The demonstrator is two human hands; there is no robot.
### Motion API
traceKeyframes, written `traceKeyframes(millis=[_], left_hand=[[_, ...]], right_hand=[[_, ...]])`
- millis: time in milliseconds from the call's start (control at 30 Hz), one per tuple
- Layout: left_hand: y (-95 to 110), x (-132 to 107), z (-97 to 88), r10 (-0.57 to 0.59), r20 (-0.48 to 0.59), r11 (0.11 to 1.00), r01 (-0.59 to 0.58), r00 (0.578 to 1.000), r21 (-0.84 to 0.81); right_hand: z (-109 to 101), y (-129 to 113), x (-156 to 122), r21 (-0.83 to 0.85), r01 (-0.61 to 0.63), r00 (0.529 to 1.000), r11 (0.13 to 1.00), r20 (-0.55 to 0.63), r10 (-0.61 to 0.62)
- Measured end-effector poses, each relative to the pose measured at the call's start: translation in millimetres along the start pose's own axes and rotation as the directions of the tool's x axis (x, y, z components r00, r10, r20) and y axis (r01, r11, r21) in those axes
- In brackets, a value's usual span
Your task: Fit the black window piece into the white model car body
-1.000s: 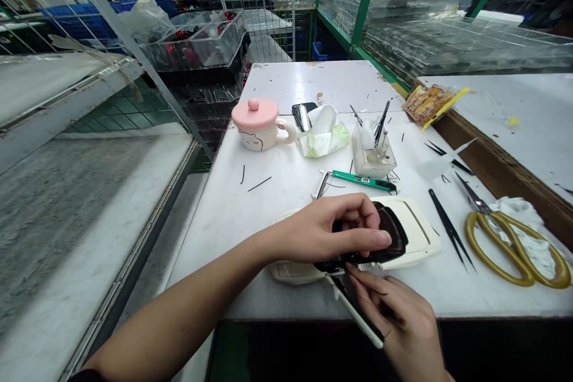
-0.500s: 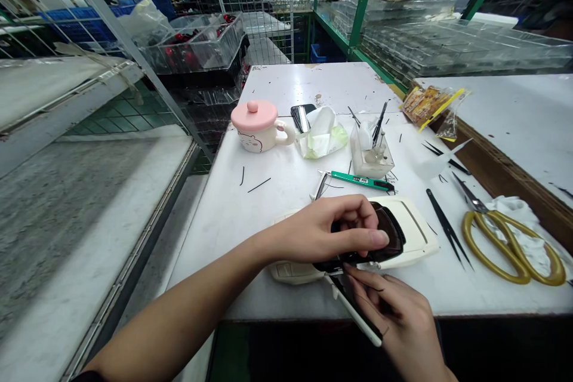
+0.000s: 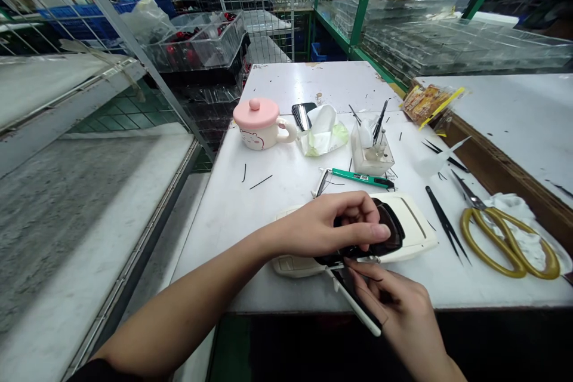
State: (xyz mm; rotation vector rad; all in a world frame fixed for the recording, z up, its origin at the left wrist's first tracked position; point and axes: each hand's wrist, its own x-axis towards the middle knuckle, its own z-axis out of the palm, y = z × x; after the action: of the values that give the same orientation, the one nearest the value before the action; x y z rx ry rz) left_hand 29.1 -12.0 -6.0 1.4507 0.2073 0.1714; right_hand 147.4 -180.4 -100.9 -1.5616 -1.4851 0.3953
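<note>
A cream model car (image 3: 414,224) with a dark roof and glass lies on the white table, its doors swung out. My left hand (image 3: 344,224) rests over its middle, fingers curled against the dark roof and thumb stretched along it. At the near side, my right hand (image 3: 398,298) is closed beside the open near door (image 3: 358,310), its fingertips at the door opening. Whatever those fingertips pinch is too small to make out. A thin dark strip shows along the right index finger. Behind the car the far door (image 3: 320,184) also stands out.
Beyond the car lie a green craft knife (image 3: 360,178) and a clear holder with tools (image 3: 372,155). Black tweezers (image 3: 445,221) and gold-handled scissors (image 3: 510,239) are on the right. A pink-lidded mug (image 3: 259,125), tissue pack (image 3: 324,137) and phone (image 3: 302,114) stand farther back.
The whole view has shifted slightly. Both hands keep almost the same place on the model car, and the near door stays open.
</note>
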Motion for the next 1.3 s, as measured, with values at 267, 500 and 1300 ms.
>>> traceKeyframes(millis=[267, 500, 1300], left_hand=[[-4.6, -1.8, 3.4, 0.112, -0.003, 0.960, -0.107, 0.994, 0.258], [-15.0, -1.8, 18.0, 0.237, 0.213, 0.719, -0.319, 0.948, 0.618], [-17.5, -0.2, 22.4, 0.244, 0.136, 0.706, -0.272, 0.960, 0.654]], right_hand=[[-9.3, 1.6, -5.4, 0.099, -0.240, 0.970, 0.966, 0.053, 0.236], [-31.8, 4.5, -23.3, 0.448, -0.519, 0.834, 0.728, 0.081, 0.545], [-39.0, -4.2, -17.1, 0.295, -0.404, 0.896, 0.866, -0.064, 0.440]])
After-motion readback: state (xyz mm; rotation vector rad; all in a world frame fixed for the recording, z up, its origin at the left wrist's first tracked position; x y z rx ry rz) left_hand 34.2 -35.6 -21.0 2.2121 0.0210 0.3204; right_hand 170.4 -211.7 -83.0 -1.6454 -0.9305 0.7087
